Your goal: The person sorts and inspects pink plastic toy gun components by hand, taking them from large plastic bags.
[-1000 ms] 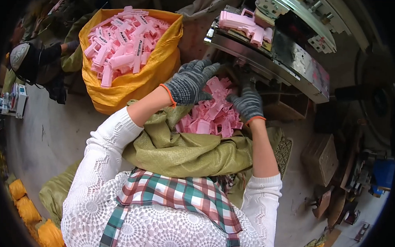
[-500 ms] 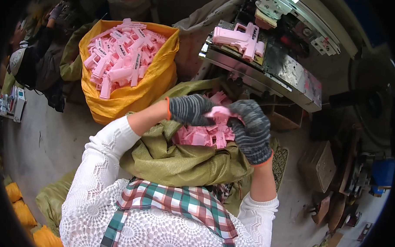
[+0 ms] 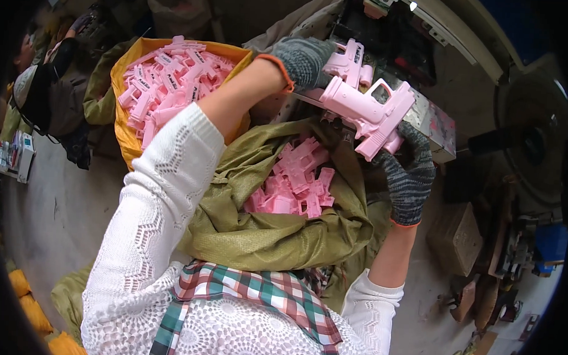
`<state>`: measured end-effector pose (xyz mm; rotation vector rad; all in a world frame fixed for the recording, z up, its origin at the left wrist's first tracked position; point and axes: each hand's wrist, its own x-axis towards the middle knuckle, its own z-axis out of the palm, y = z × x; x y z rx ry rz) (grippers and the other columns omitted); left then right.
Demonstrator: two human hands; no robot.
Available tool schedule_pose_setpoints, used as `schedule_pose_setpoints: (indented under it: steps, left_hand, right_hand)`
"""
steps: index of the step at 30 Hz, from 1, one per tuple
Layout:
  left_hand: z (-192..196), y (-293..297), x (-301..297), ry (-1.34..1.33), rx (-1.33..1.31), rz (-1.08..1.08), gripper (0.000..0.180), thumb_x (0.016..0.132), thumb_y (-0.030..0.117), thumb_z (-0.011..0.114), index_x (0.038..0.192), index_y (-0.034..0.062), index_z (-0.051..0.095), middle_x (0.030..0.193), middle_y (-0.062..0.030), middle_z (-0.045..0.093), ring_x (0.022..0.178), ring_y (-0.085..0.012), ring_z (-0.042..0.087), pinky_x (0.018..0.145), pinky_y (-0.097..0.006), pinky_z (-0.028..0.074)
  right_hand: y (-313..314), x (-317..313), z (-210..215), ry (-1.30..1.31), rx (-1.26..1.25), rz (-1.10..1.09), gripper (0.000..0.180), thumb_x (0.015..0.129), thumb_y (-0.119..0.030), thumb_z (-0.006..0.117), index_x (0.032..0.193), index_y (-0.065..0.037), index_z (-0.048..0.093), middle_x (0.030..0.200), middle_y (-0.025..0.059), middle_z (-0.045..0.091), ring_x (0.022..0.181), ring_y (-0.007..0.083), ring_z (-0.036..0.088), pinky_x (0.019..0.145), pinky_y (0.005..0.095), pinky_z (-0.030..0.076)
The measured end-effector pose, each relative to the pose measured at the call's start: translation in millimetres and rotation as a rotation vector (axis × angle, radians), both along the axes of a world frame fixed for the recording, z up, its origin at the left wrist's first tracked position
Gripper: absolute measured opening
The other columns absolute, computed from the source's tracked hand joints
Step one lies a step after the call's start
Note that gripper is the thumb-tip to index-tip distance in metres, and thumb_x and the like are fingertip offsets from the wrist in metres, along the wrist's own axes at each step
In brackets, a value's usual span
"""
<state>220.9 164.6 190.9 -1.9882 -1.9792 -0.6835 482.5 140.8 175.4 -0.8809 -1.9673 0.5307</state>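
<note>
Batch seemingly partway: marked pink toy guns (image 3: 168, 79) heap orange sack (image 3: 124, 145), plain pieces (image 3: 296, 178) remain in olive sack (image 3: 275, 240) | left hand (image 3: 302, 60): fingers bent at marked toy gun (image 3: 345, 62) on machine bed's (image 3: 441, 125) left end, grip unclear | right hand (image 3: 412, 172): fingers clasping plain toy gun (image 3: 369, 115) over near edge

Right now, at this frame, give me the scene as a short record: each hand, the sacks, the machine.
Left hand: gloved, at one end of a printed pink toy pistol; grip unclear
Right hand: gloved, holding a pink toy pistol with no print showing
Green sack: open, holding pink toy pieces
Orange sack: open, left of the green one, heaped with pink toy pistols
Machine: ahead, right, partly hidden
</note>
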Motion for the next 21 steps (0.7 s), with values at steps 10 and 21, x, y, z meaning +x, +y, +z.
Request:
schedule_pose_setpoints:
  steps: [10,21]
  left_hand:
    - [-69.8,-93.5,-85.4,0.292,0.333,0.115,0.054,0.079,0.028,0.062,0.126,0.0075,0.048,0.099,-0.0142,0.059,0.092,-0.0292,0.056,0.082,-0.041,0.043]
    - [-115.8,-190.7,-182.2,0.334,-0.235,0.717,0.075,0.074,0.041,0.065,0.137,0.0133,0.035,0.127,-0.0195,0.046,0.116,-0.0382,0.043,0.098,-0.05,0.03]
  right_hand:
    - [59.0,-31.0,6.1,-0.065,-0.057,0.27,0.045,0.07,-0.001,0.07,0.114,-0.008,0.059,0.111,0.0099,0.06,0.104,0.0223,0.056,0.092,0.031,0.044]
    - [47.6,-53.4,26.5,-0.031,-0.296,0.454,0.031,0.076,-0.002,0.063,0.107,-0.003,0.06,0.099,0.0131,0.063,0.095,0.0237,0.059,0.085,0.0321,0.047]
